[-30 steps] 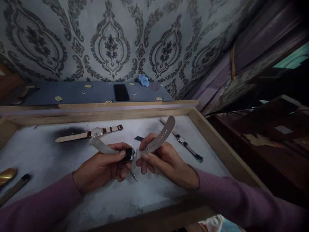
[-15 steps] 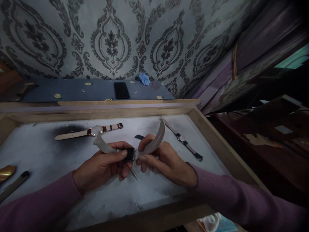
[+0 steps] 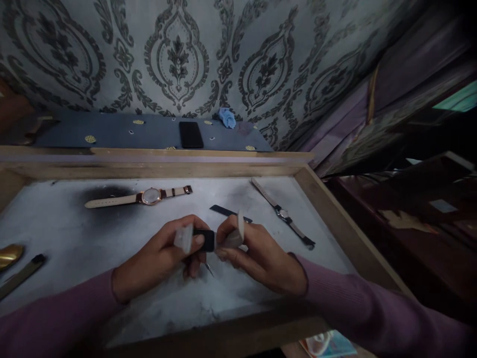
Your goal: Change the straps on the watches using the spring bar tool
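My left hand [image 3: 160, 256] grips a dark square watch [image 3: 204, 240] by its case, thumb on the face. A thin metal tool [image 3: 209, 269] pokes out beneath its fingers. A pale strap piece [image 3: 184, 237] rises at the watch's left side. My right hand [image 3: 261, 253] pinches the other light grey strap [image 3: 234, 239] at the case's right edge; whether strap and case are joined there cannot be made out. Behind my hands lie a brown-and-cream strapped watch [image 3: 151, 196], a dark flat strip [image 3: 223, 211] and a small watch with a dark strap [image 3: 283, 214].
A wooden rim [image 3: 324, 199] surrounds the white work surface. At the left edge lie a golden object [image 3: 11, 256] and a dark long tool [image 3: 22, 276]. Beyond the rim, a black phone [image 3: 191, 134] and a blue crumpled cloth [image 3: 227, 118] rest on a blue cover.
Both strap pieces have tilted, and the right one now looks shorter and more folded toward the camera. The watch case has shifted slightly right, and more of the dark strip shows.
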The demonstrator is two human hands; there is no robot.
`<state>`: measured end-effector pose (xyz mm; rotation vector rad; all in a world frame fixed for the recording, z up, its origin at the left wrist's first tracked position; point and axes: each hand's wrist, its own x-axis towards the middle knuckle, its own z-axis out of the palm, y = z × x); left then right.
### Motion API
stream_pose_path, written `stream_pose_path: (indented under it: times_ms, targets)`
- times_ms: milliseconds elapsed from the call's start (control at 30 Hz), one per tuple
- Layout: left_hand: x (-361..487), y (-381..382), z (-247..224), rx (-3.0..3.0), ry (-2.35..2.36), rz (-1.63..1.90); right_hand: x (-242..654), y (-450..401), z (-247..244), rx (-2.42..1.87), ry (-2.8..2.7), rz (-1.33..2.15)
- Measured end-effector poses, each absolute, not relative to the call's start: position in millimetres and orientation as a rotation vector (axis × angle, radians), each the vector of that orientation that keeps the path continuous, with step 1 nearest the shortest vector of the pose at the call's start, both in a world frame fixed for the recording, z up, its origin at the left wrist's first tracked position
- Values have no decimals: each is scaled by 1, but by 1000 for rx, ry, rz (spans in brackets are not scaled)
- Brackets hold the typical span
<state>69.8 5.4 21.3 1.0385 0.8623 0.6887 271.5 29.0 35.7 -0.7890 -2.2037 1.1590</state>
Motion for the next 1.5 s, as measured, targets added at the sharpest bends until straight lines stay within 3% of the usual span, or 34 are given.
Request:
stream_pose_path:
  times_ms: [200, 500, 767, 1133, 1500]
  targets:
    - [72, -1, 22, 1126, 896, 703, 270, 22, 31, -837, -2137, 1262]
    - [75, -7, 26, 1217, 968, 688, 271, 19, 22, -761, -2258, 1016]
    - [77, -2, 23, 1194, 953, 706, 265, 24, 20, -754, -2249, 1039]
    - [70, 6, 19, 911, 728, 763, 268, 21, 27, -782, -1672, 1687]
    - [70, 8, 23, 839, 745, 776, 267, 23, 29, -802, -1620, 1718]
